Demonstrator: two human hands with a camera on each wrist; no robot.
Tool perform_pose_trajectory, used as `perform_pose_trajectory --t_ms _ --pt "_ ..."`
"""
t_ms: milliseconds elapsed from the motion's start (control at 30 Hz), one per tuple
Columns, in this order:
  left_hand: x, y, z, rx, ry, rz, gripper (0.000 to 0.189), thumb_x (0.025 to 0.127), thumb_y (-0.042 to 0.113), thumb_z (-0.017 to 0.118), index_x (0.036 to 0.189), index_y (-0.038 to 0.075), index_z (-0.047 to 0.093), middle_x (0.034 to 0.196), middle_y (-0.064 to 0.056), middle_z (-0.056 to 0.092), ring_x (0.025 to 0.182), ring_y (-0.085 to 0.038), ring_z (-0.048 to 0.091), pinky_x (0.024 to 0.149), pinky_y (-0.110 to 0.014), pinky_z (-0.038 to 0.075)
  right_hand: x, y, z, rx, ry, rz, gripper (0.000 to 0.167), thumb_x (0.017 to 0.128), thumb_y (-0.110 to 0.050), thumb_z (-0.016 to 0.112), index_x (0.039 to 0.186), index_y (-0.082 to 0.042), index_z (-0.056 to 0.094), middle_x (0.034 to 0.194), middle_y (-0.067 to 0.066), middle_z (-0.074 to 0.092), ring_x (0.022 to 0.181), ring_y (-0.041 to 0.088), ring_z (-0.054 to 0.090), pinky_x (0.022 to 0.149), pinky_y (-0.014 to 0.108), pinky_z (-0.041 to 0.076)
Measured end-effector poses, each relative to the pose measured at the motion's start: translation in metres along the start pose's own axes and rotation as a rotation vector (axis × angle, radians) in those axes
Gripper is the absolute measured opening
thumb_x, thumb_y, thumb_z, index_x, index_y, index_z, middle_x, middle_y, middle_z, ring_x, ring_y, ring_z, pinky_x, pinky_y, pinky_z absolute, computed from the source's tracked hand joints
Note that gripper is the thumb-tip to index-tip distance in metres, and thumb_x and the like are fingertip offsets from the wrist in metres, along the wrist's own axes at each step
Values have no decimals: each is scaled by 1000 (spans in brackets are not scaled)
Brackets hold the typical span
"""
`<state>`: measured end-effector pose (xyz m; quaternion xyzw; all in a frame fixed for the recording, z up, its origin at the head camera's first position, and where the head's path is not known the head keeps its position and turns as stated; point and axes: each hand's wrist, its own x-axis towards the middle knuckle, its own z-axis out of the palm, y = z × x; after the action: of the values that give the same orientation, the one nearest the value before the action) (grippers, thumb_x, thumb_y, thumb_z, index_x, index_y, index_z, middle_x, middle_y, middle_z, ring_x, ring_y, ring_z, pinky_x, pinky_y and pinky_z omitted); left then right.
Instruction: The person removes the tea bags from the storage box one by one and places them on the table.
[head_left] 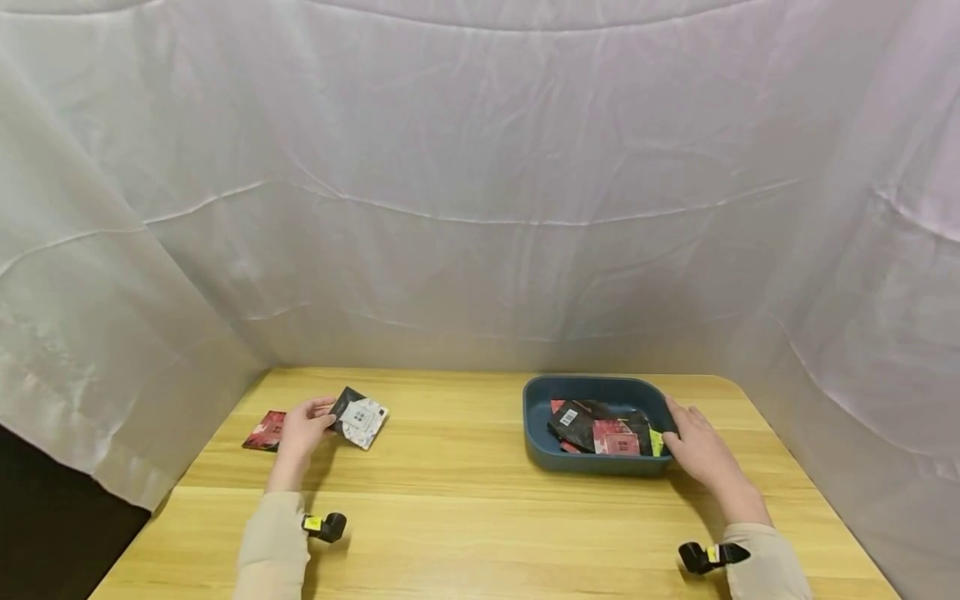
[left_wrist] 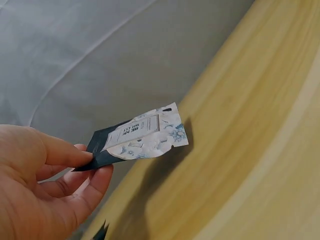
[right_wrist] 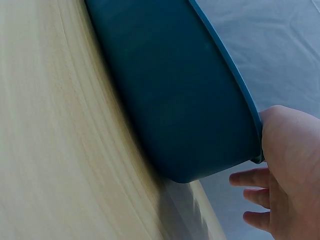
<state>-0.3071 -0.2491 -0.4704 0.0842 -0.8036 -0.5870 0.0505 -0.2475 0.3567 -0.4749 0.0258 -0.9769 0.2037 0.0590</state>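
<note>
Head: pinching the floral packet (head_left: 363, 421) above the table (head_left: 450, 525) with the left hand (head_left: 302, 427), near a red packet (head_left: 264, 432); gripping the bin (head_left: 592, 464) of assorted packets (head_left: 618, 442) by its right rim with the right hand (head_left: 703, 450), likely for steadiness.

Left wrist: holding by the dark end, likely to keep the pale face uncovered; flat, stiff-looking.

Right wrist: smooth, round-cornered bin, apparently plastic.

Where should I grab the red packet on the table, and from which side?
Probably pinch the red packet by its left edge, from the left: it lies flat, and in the head view the left hand hides its right end.
</note>
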Motion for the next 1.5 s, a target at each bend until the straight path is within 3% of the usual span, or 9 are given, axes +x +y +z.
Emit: perform_pose_trajectory --t_ms 300,600,800,933,1067,1167,1300,1500 --pt "0 -16 -12 32 26 -50 39 95 -6 50 133 -13 48 100 -17 54 74 -10 56 63 -22 56 -1 -1 -1 -3 -4 -3 63 98 -20 47 151 6 24 148 37 31 138 57 23 110 69 23" --pt "-3 -21 -19 268 66 -19 38 92 -3 50 128 -14 53 118 -39 54 75 -23 64 60 -28 59 -1 1 0 -4 -3 -4 63 99 -21 47 151 5 23 149 37 31 138 57 22 110 69 22" --pt "-6 -18 -21 402 100 -18 36 90 1 52 123 -13 56 120 -40 56 60 -20 68 55 -28 57 0 1 1 -6 -1 -3 63 98 -20 47 151 5 24 148 37 31 138 57 23 110 69 23" --pt "-9 -15 -24 475 113 -17 35 89 3 55 120 -12 59 115 -36 61 55 -17 67 65 -34 56 0 1 1 -1 -4 -4 63 98 -19 47 151 6 23 148 38 31 138 57 23 110 69 23" --pt "-9 -15 -32 542 108 -4 36 88 6 56 118 -12 59 96 -30 70 50 -17 66 76 -44 51 1 1 1 -2 -2 -8 62 99 -20 46 151 6 23 147 38 31 137 57 23 109 69 23" --pt "-9 -15 -38 542 98 5 37 89 8 56 119 -13 58 96 -30 70 51 -19 67 69 -39 52 1 2 0 -1 -1 -8 63 99 -21 46 151 6 23 147 38 31 137 57 23 109 70 23" --pt "-12 -11 -42 479 101 -5 38 92 11 56 122 -13 57 112 -34 64 59 -23 68 59 -29 52 1 2 0 -1 -4 -4 63 99 -21 46 151 5 23 148 38 31 138 57 23 109 69 23" --pt "-18 2 -43 322 96 -71 42 97 14 51 131 -11 50 126 -33 53 87 -33 66 64 -33 58 1 0 0 0 -8 -4 63 99 -20 46 151 5 22 148 38 31 138 57 23 110 69 23"
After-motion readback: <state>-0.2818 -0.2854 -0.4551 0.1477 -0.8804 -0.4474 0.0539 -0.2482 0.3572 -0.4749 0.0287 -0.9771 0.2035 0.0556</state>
